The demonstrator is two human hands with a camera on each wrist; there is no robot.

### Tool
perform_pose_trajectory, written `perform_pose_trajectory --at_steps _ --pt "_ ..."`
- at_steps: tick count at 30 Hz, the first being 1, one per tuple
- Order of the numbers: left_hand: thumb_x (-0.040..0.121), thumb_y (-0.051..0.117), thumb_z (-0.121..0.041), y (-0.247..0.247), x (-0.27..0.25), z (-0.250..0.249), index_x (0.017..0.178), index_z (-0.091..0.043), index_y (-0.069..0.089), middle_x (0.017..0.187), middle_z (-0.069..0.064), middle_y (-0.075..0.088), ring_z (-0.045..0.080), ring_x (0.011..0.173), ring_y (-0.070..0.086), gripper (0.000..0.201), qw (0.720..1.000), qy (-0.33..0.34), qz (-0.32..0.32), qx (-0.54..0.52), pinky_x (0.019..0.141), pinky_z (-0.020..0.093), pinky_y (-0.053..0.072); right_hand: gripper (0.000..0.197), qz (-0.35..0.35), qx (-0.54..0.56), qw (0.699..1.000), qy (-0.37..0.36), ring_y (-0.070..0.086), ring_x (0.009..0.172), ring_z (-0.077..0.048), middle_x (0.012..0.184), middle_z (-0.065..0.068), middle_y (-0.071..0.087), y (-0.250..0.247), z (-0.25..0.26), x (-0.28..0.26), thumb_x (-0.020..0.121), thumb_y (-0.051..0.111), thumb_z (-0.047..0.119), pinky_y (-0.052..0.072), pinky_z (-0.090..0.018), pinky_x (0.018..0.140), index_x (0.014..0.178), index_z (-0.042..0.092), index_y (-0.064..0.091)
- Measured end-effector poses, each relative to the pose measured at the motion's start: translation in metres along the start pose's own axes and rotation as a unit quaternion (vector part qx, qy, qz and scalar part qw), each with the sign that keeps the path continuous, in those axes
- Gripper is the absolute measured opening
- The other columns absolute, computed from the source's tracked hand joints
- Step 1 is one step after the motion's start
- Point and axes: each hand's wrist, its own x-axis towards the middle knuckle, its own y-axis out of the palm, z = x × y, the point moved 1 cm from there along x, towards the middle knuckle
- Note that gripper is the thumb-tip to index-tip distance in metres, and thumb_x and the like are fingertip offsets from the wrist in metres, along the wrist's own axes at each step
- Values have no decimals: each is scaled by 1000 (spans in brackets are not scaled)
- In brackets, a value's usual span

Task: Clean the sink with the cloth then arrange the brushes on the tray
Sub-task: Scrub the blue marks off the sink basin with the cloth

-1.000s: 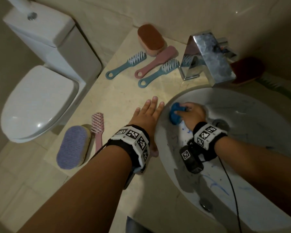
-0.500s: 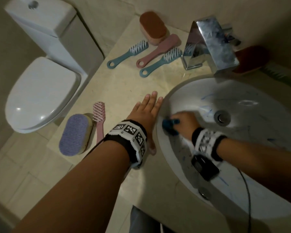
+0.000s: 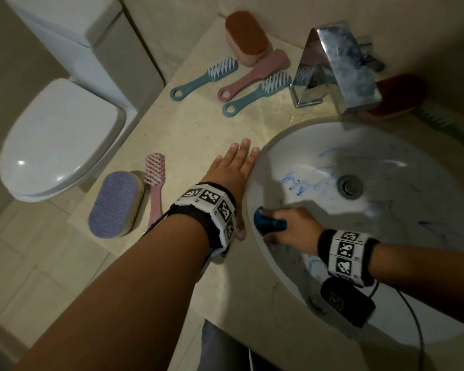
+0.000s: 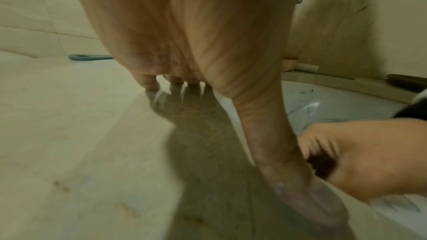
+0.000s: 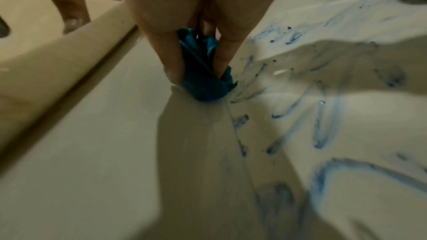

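Note:
My right hand (image 3: 284, 227) grips a bunched blue cloth (image 3: 265, 223) (image 5: 203, 79) and presses it against the left inner wall of the white sink (image 3: 386, 325), which carries blue smears (image 3: 300, 183) (image 5: 323, 130). My left hand (image 3: 233, 172) (image 4: 184, 43) lies flat on the beige counter (image 3: 188, 129) by the sink rim, fingers straight. Two teal brushes (image 3: 206, 76) (image 3: 257, 95) and a pink brush (image 3: 252, 73) lie at the back of the counter. Another pink brush (image 3: 154, 183) lies at the counter's left edge.
An orange scrub pad (image 3: 247, 36) sits at the back, a purple one (image 3: 115, 204) at the left edge. A chrome faucet (image 3: 335, 65) stands behind the sink, with a red brush (image 3: 397, 97) behind it. A white toilet (image 3: 59, 129) stands left of the counter.
My right hand has wiped the cloth down along the sink's left wall toward me. The left hand stays flat on the counter.

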Motion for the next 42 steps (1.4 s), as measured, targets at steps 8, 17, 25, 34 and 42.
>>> perform_pose_trajectory --at_steps 8,17,25,34,42 --pt "44 90 -44 1 0 -1 143 -19 -30 150 3 -37 22 142 -25 157 1000 -1 -9 2 117 38 -4 23 -249 11 968 -16 58 93 -20 95 -7 66 -32 15 64 80 59 -8 42 -22 84 93 6 72" --pt "43 90 -45 3 2 1 142 -20 -31 150 2 -37 22 142 -25 158 1000 -1 -16 4 117 38 -4 20 -213 115 970 6 63 91 -28 95 -17 67 -40 9 64 84 54 -10 46 -24 74 92 1 70" --pt "42 90 -46 3 3 0 141 -19 -32 149 3 -38 23 142 -25 160 1000 1 -16 13 117 38 -3 33 -218 30 975 17 58 110 -26 118 -13 64 -12 6 54 89 55 1 41 -21 90 120 7 62" --pt "40 90 -48 5 5 2 142 -19 -32 149 3 -38 23 142 -26 161 1000 6 -16 11 119 40 -3 26 -358 70 925 107 61 104 -29 111 -16 66 -86 -9 89 85 63 8 44 -27 85 110 0 65" --pt "42 90 -47 5 5 2 142 -19 -31 149 3 -38 23 141 -27 160 1000 6 -19 5 118 39 -4 29 -423 183 881 112 57 99 -20 108 -8 61 -85 -5 92 81 70 13 42 -22 84 107 4 60"
